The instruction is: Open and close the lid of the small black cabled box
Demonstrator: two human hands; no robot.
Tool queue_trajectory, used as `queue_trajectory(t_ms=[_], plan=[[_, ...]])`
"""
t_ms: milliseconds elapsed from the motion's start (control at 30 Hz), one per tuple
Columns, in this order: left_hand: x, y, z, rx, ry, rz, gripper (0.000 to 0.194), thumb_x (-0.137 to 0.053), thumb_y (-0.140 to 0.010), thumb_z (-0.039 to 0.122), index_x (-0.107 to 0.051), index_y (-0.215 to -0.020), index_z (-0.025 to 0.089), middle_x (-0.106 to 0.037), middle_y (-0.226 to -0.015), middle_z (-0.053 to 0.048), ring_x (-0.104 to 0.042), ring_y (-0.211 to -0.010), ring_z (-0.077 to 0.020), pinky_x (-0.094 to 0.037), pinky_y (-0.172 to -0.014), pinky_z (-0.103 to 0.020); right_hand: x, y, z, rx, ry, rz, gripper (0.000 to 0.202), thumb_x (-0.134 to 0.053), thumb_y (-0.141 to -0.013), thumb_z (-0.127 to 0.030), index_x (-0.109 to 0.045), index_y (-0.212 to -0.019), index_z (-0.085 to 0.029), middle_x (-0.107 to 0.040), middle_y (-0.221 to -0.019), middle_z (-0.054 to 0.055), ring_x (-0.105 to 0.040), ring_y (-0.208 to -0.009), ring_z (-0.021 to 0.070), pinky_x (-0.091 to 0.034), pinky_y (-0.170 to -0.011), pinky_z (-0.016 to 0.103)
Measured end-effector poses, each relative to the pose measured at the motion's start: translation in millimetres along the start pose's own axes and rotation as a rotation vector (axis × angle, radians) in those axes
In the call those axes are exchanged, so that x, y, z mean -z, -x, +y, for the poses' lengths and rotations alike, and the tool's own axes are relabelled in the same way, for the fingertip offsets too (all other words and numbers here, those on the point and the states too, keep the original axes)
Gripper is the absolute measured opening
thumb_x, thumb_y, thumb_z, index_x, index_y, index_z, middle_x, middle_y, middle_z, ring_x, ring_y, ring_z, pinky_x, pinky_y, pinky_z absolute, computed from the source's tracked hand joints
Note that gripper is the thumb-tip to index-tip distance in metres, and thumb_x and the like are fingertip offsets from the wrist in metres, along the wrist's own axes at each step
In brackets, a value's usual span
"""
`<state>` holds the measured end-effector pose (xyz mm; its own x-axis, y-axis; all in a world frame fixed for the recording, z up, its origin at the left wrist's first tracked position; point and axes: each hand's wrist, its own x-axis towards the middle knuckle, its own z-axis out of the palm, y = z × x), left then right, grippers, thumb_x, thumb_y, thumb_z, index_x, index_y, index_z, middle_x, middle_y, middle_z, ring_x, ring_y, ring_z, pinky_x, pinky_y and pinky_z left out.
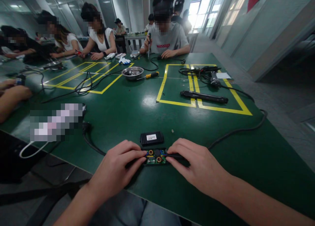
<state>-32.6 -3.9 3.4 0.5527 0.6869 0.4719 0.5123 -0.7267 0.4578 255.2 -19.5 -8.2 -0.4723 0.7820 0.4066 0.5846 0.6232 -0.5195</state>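
An open black case with a green circuit board (155, 156) lies on the green table near its front edge. Two copper-coloured coils show on the board. My left hand (121, 162) pinches the left end of the case, where a black cable comes in. At the right end, the fingers of my right hand (194, 162) are closed on the case and the thick black cable leaving it. Just behind the case rests a black cover (151, 138) with a white label, touched by neither hand.
Black cables run left and right over the green table (128, 112). Farther back are a metal bowl (133, 73), a yellow-black screwdriver (152, 75) and a black tube (204, 97). Across the table a person (167, 37) holds a screwdriver; others sit at left.
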Motion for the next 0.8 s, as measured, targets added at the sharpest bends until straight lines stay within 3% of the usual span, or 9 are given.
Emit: queue_trajectory(t_ms=[133,267,567,733,800], plan=[[2.6,1,1,-0.001,0.009,0.056,0.016,-0.068,-0.114,0.018,-0.082,-0.12,0.021,-0.082,-0.103,-0.006,-0.079,-0.091,-0.019,-0.064,-0.082,-0.026,3,-1,-1,0.024,-0.024,0.024,0.013,-0.063,-0.107,-0.012,-0.072,-0.11,-0.021,-0.08,-0.1,0.008,-0.078,-0.089,0.0245,-0.065,-0.078,0.038],[3.6,1,2,0.024,0.043,0.065,0.015,-0.068,-0.113,0.016,-0.079,-0.106,0.021,-0.081,-0.102,-0.005,-0.079,-0.091,-0.0178,-0.063,-0.083,-0.025,7,-4,-3,0.034,-0.087,0.043,0.019,-0.054,-0.108,-0.01,-0.071,-0.111,-0.02,-0.079,-0.1,0.009,-0.078,-0.089,0.0246,-0.065,-0.078,0.038],[6.2,-2,-1,0.047,0.005,0.003,0.02,-0.069,-0.111,0.016,-0.08,-0.095,0.022,-0.081,-0.104,-0.006,-0.077,-0.095,-0.0206,-0.063,-0.086,-0.031,5,-5,1,0.017,-0.025,-0.009,0.02,-0.056,-0.107,-0.009,-0.072,-0.102,-0.021,-0.079,-0.098,0.008,-0.076,-0.09,0.0263,-0.059,-0.079,0.042],[3.4,-25,-6,0.144,-0.075,-0.051,0.024,-0.07,-0.11,0.02,-0.085,-0.127,0.027,-0.079,-0.139,-0.01,-0.076,-0.125,-0.0296,-0.063,-0.11,-0.047,4,-5,-1,0.03,-0.002,-0.005,0.019,-0.055,-0.103,-0.008,-0.069,-0.106,-0.021,-0.079,-0.098,0.008,-0.073,-0.086,0.0263,-0.054,-0.077,0.043],[0.7,-36,-9,0.18,-0.096,-0.134,0.026,-0.074,-0.109,0.02,-0.086,-0.131,0.028,-0.081,-0.139,-0.01,-0.076,-0.126,-0.0311,-0.063,-0.111,-0.049,4,-5,-2,0.008,0.0,0.007,0.019,-0.057,-0.098,-0.008,-0.066,-0.11,-0.02,-0.077,-0.097,0.008,-0.071,-0.086,0.0269,-0.053,-0.077,0.043]])
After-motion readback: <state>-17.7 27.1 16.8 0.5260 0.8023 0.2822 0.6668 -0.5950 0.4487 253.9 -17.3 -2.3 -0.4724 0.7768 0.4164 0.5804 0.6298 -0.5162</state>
